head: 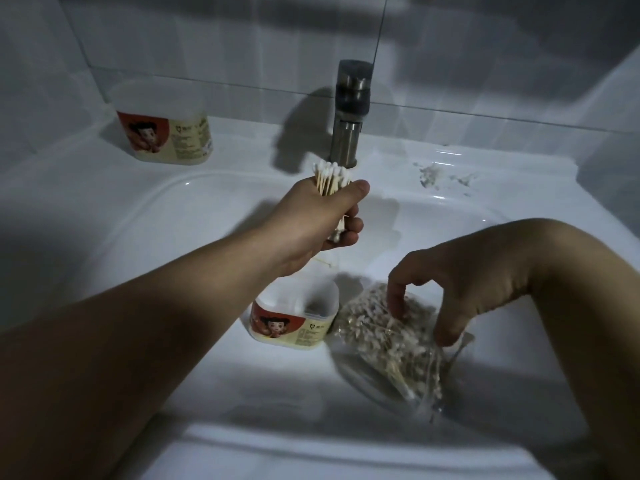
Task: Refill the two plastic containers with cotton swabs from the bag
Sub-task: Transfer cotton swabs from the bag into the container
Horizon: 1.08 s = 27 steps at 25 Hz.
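Note:
My left hand (325,216) grips an upright bundle of cotton swabs (332,176) above the white sink basin (194,216), white tips up. Below it, inside the basin, stands an open plastic container (294,317) with a red cartoon label. Right beside the container lies the clear bag of cotton swabs (388,337). My right hand (450,292) reaches down onto the bag, fingertips curled and touching its plastic and the swabs at its top. A second labelled plastic container (166,129) stands on the sink ledge at the back left.
A steel faucet (349,112) rises at the back middle of the sink, just behind the held swabs. White crumbs or residue (436,174) lie on the ledge to its right. Tiled walls close in behind and at both sides.

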{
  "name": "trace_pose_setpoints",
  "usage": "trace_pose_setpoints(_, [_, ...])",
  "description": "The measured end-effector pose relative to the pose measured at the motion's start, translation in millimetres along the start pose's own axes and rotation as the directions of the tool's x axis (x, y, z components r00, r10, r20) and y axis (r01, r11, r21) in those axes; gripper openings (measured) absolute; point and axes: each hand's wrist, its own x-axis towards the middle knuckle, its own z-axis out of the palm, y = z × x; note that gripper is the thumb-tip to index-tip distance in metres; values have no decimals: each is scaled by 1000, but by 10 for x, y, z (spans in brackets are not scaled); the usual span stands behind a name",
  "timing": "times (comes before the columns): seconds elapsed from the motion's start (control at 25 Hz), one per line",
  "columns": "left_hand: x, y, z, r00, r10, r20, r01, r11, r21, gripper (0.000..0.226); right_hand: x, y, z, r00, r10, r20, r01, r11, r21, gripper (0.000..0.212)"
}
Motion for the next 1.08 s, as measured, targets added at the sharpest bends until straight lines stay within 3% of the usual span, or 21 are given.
trace_pose_setpoints(0.12, [17, 8, -18, 1000, 1, -9, -1, 1000, 0, 17, 37, 15, 1, 996, 89, -5, -89, 996, 0, 30])
trace_pose_setpoints(0.28, [19, -5, -22, 1000, 0, -9, 0, 999, 32, 17, 85, 31, -46, 982, 66, -177, -64, 998, 17, 8])
trace_pose_setpoints(0.36, [23, -12, -27, 1000, 13, 5, -13, 997, 71, 18, 119, 35, -66, 949, 74, -307, -58, 997, 59, 12])
trace_pose_setpoints(0.52, [-7, -11, -24, 998, 41, 44, -50, 968, 245, 22, 235, 49, -83, 787, 119, -605, -79, 993, 92, 24])
trace_pose_setpoints(0.76, [-66, -15, -51, 972, -15, 234, -95, 887, 451, 14, 341, 106, -79, 655, 258, -711, -48, 952, 301, 17])
trace_pose_setpoints(0.92, [2, -52, -51, 995, 6, 98, -42, 929, 367, 8, 297, 47, -90, 472, 69, -879, 42, 994, 101, 17])
trace_pose_setpoints(0.96, [22, -56, -53, 998, 7, 60, -26, 944, 330, 7, 260, 18, -96, 455, 31, -890, 95, 992, 84, 20])
trace_pose_setpoints(1.0, [34, -54, -54, 1000, 3, 31, -12, 957, 291, 8, 220, -6, -102, 468, 9, -883, 135, 988, 81, 21])
trace_pose_setpoints(1.08, [60, -61, -62, 1000, -19, -12, 21, 980, 199, 9, 164, -35, -101, 598, -32, -801, 127, 990, 56, 19])
